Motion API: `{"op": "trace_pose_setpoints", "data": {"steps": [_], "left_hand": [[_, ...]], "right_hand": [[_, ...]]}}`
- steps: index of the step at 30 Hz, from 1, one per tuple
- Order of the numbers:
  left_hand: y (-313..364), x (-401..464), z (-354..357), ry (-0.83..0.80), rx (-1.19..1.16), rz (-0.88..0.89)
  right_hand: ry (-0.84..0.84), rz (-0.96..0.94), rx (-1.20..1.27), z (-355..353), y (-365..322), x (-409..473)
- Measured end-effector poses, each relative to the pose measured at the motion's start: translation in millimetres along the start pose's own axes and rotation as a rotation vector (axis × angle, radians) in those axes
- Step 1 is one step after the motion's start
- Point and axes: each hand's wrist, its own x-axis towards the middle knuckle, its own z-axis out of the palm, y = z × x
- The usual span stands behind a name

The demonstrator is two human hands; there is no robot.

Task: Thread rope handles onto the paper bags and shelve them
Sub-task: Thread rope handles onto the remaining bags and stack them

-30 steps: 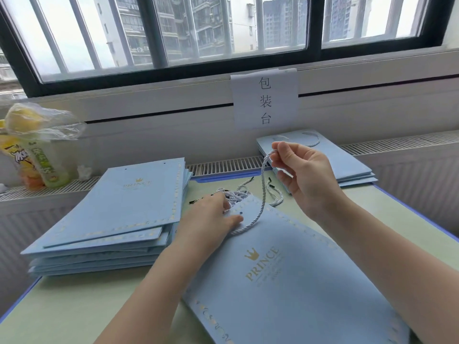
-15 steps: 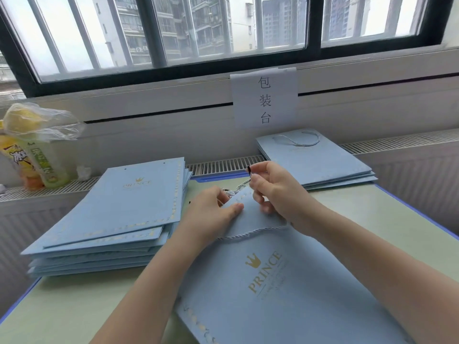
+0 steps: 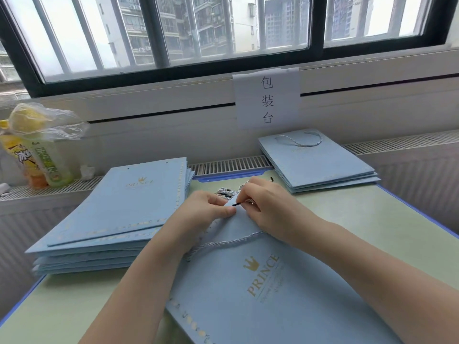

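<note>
Big black-framed window [image 3: 173, 33] runs across the whole top of the frame, pale bars on the outside, grey apartment blocks [image 3: 211, 23] beyond, flat overcast daylight coming in. Below it is a white sill and wall [image 3: 149, 135] with a paper sign [image 3: 267, 99] taped up at centre right. A slatted radiator grille [image 3: 228, 166] crosses mid-frame, and a pale green table [image 3: 372, 232] with a blue edge fills the bottom.

We see 2 bare forearms reaching in from the bottom edge, no sleeve showing on either. Our left hand [image 3: 206, 209] and right hand [image 3: 269, 207] wear no gloves, rings, watch or bracelet that we can see. The fingernails look short and unpainted.
</note>
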Motion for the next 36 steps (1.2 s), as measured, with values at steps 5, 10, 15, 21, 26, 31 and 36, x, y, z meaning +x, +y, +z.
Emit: {"op": "trace_pose_setpoints", "data": {"steps": [5,10,15,21,26,31,36], "left_hand": [[0.6,-0.1,-3.3,-0.003,-0.007,-0.009],[-0.3,0.4,-2.1,0.006,-0.009,0.004],[-2.1,1.0,-1.2,0.007,0.004,0.032],[0.1,-0.1,-2.3,-0.011,-0.008,0.016],[1.7,0.2,-4.4,-0.010,-0.073,-0.038],[2.7,-1.7,-6.2,-0.042,-0.160,-0.079],[4.5,-1.1,-6.8,-0.029,-0.302,-0.112]], "right_hand": [[0.029,-0.136,-0.212,-3.6,1.1,1.5],[0.007,-0.168,-0.306,-2.6,-1.8,1.6],[0.027,-0.130,-0.109,-2.5,-9.9,-0.5],[0.043,-0.008,0.088,-2.3,-15.2,-1.3],[0.071,0.087,0.270,-3.4,-14.5,0.1],[0.064,0.118,0.302,-2.7,-17.1,-0.2],[0.082,0.145,0.277,-5.3,-13.7,0.6]]}}
